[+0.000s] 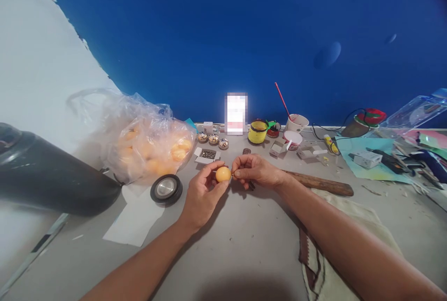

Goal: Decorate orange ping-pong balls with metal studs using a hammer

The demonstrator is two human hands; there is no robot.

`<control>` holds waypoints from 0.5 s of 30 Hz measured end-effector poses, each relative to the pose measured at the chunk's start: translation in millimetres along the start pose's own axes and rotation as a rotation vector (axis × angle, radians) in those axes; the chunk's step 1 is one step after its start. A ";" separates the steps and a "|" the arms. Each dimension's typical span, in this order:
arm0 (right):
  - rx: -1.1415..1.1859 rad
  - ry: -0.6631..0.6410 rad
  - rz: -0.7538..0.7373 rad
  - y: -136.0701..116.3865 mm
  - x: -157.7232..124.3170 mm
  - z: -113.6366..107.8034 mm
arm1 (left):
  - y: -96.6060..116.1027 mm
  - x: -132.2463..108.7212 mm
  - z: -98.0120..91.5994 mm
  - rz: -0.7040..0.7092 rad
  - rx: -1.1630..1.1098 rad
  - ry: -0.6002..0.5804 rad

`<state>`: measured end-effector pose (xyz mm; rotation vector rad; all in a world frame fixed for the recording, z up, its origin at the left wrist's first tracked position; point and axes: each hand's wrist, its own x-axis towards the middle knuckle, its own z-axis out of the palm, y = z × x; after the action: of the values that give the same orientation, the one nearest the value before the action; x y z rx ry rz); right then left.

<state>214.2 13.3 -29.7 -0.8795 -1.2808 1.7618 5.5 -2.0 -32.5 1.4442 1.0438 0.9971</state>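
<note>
My left hand (205,191) holds a small orange ball (223,175) between thumb and fingers, above the table. Close to the ball's right side, my right hand (256,171) has thumb and forefinger pinched together; what sits between them is too small to name. Under and behind my right hand lies what looks like a hammer, its wooden handle (317,183) reaching out to the right and its middle hidden. Just beyond my left hand is an open white box (208,156) of small metal pieces.
A clear plastic bag (146,143) of orange balls and a dark cylinder (52,175) stand left. Near them are a round black-rimmed lid (166,189) and white paper (134,219). Behind are shiny balls (213,139), a yellow pot (257,132) and cups (292,140). A cloth (352,226) lies right.
</note>
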 end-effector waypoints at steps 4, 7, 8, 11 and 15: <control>-0.014 0.016 0.015 2.1 0.4 -0.4 | -2.0 -0.4 0.0 -0.039 0.014 -0.015; -0.019 0.006 0.014 2.0 0.0 0.4 | 0.3 -1.2 0.8 -0.042 0.054 -0.008; -0.022 0.004 0.012 1.6 -0.1 0.9 | 1.3 -1.2 1.1 -0.046 0.068 -0.002; -0.048 0.015 0.017 0.1 -0.2 2.6 | 1.9 0.0 1.6 -0.058 0.091 0.006; -0.095 0.052 0.048 -1.7 -0.1 4.9 | -4.2 2.3 1.0 -0.016 0.125 0.004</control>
<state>210.4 11.4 -26.9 -1.0112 -1.3291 1.7156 6.7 0.3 -36.7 1.5331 1.1360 0.9379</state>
